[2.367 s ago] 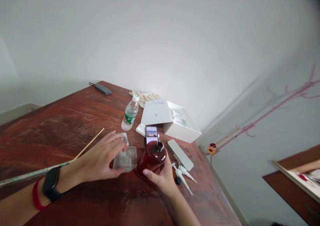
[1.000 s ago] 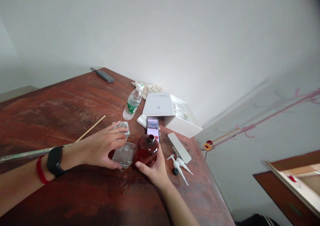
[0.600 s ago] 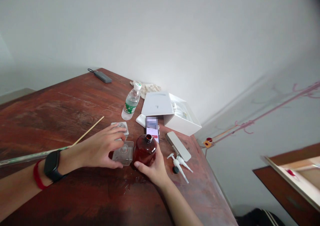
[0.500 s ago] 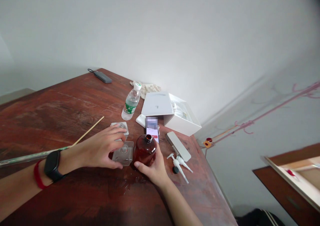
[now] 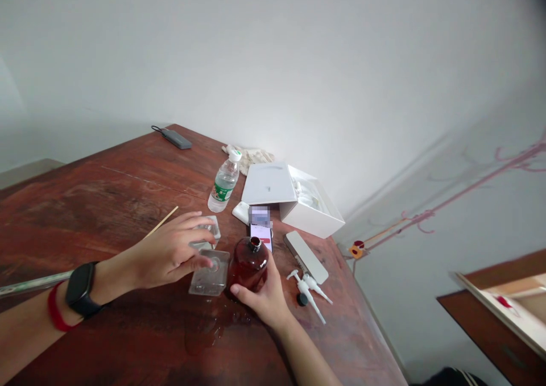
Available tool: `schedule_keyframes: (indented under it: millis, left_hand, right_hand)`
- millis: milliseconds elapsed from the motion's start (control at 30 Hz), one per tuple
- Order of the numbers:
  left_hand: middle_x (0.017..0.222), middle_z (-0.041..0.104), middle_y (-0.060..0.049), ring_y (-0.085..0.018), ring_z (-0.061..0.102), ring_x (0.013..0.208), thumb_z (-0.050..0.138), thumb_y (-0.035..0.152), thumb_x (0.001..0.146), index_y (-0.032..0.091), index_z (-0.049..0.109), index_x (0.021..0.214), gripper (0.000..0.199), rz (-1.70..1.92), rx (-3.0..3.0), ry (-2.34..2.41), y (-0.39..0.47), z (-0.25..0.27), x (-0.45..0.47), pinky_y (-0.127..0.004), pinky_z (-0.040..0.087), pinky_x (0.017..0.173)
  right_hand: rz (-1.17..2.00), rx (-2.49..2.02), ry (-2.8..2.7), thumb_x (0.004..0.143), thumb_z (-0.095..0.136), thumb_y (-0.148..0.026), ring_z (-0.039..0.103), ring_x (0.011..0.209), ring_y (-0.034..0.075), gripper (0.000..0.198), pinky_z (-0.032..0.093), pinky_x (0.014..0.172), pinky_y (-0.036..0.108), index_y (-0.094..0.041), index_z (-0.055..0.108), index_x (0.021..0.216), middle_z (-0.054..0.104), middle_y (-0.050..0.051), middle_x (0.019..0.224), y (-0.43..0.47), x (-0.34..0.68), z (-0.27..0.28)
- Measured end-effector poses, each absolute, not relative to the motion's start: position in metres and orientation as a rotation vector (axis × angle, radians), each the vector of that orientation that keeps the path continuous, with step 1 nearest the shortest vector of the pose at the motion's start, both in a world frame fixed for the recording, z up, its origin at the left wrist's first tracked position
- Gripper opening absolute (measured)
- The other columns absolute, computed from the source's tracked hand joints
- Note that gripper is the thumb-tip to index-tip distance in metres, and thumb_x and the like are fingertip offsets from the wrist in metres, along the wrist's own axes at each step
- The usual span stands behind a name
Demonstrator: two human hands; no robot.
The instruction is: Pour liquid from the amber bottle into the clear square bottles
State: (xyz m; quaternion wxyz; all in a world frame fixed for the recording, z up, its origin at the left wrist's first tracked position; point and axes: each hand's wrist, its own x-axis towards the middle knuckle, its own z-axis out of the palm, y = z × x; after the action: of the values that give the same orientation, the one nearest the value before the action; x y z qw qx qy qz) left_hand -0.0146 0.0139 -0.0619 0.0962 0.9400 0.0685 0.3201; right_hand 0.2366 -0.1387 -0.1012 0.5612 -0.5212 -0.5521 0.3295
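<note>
My right hand (image 5: 267, 301) is wrapped round a brown, squat bottle (image 5: 248, 261) with an uncovered neck, upright on the wooden table. Left of it are two clear, square-bodied bottles: a nearer one (image 5: 215, 278) and a farther one (image 5: 212, 229), partly covered by fingers. My left hand (image 5: 179, 249) reaches over them with fingers apart. Its fingers lie across the farther clear bottle and its thumb overlaps the nearer one; whether they touch cannot be made out. To the right lie two white pump heads (image 5: 307, 289) and a black cap (image 5: 302, 299).
A water bottle (image 5: 224, 184) stands behind the clear bottles. Beyond the brown bottle are a lit phone (image 5: 261, 232), an open white box (image 5: 313, 218) and a long pale case (image 5: 306, 255). A thin stick (image 5: 164, 221) lies left. Water wets the table (image 5: 239, 357).
My left hand has shifted slightly; its thumb has risen from beside the nearer clear bottle to over it. The farther clear bottle looks turned. My right hand keeps its hold.
</note>
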Motion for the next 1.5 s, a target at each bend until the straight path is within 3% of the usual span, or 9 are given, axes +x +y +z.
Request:
schedule_keyframes:
  millis: [100,267,633,833,1067,1233,1367,1500]
  left_hand:
    - [0.126,0.081,-0.005,-0.031,0.060,0.140,0.050,0.022,0.108,0.028,0.082,0.117,0.034,1.076,2.744,0.269,0.016,-0.065,-0.016,-0.054,0.039,0.126]
    - [0.137,0.077,-0.010,-0.032,0.061,0.137,0.047,0.019,0.102,0.024,0.080,0.129,0.042,1.115,2.730,0.338,0.015,-0.065,-0.019,-0.049,0.051,0.115]
    - [0.108,0.083,-0.002,-0.025,0.067,0.127,0.049,0.012,0.101,0.023,0.078,0.110,0.032,1.301,2.662,0.281,0.011,-0.062,-0.017,-0.036,0.047,0.116]
    - [0.115,0.081,-0.006,-0.022,0.071,0.121,0.051,0.012,0.098,0.021,0.074,0.106,0.026,1.185,2.720,0.247,0.003,-0.053,-0.015,-0.030,0.049,0.110]
    - [0.096,0.081,-0.001,-0.021,0.072,0.108,0.052,0.007,0.099,0.020,0.071,0.100,0.023,1.216,2.742,0.101,-0.003,-0.042,-0.012,-0.030,0.054,0.099]
    - [0.098,0.080,-0.002,-0.021,0.071,0.105,0.054,0.008,0.102,0.021,0.069,0.098,0.020,1.209,2.699,0.039,-0.004,-0.052,-0.008,-0.031,0.056,0.100]
    - [0.106,0.079,-0.005,-0.022,0.074,0.105,0.055,0.014,0.103,0.022,0.069,0.113,0.019,1.163,2.650,0.058,-0.005,-0.065,-0.008,-0.033,0.059,0.103]
    - [0.129,0.078,-0.007,-0.024,0.074,0.122,0.058,0.021,0.104,0.024,0.060,0.140,0.036,1.116,2.669,0.164,-0.012,-0.070,-0.010,-0.034,0.060,0.111]
  right_hand:
    - [0.799,-1.200,-1.271,0.070,0.100,-0.048,0.067,0.135,0.035,0.095,0.047,0.124,0.051,-0.025,0.053,0.149,0.070,0.014,0.146,-0.138,0.236,-0.102]
    - [0.806,-1.201,-1.248,0.070,0.100,-0.048,0.066,0.138,0.036,0.097,0.045,0.126,0.054,-0.024,0.051,0.151,0.068,0.016,0.149,-0.137,0.238,-0.107]
    - [0.820,-1.182,-1.256,0.073,0.099,-0.048,0.065,0.138,0.035,0.094,0.046,0.124,0.052,-0.026,0.052,0.151,0.068,0.014,0.148,-0.137,0.238,-0.109]
    - [0.821,-1.202,-1.298,0.074,0.098,-0.049,0.068,0.133,0.036,0.089,0.050,0.120,0.051,-0.025,0.055,0.148,0.068,0.015,0.146,-0.137,0.240,-0.110]
    - [0.828,-1.182,-1.291,0.073,0.098,-0.048,0.068,0.133,0.036,0.090,0.047,0.121,0.052,-0.025,0.054,0.148,0.069,0.015,0.144,-0.137,0.238,-0.109]
    - [0.825,-1.203,-1.294,0.073,0.097,-0.046,0.066,0.135,0.037,0.092,0.046,0.122,0.053,-0.025,0.052,0.150,0.069,0.015,0.145,-0.136,0.238,-0.110]
    - [0.806,-1.221,-1.296,0.073,0.097,-0.047,0.063,0.140,0.037,0.095,0.043,0.126,0.054,-0.025,0.051,0.152,0.067,0.015,0.148,-0.136,0.240,-0.114]
    - [0.830,-1.172,-1.308,0.074,0.097,-0.046,0.064,0.138,0.036,0.092,0.044,0.124,0.052,-0.026,0.051,0.152,0.069,0.014,0.146,-0.136,0.239,-0.114]
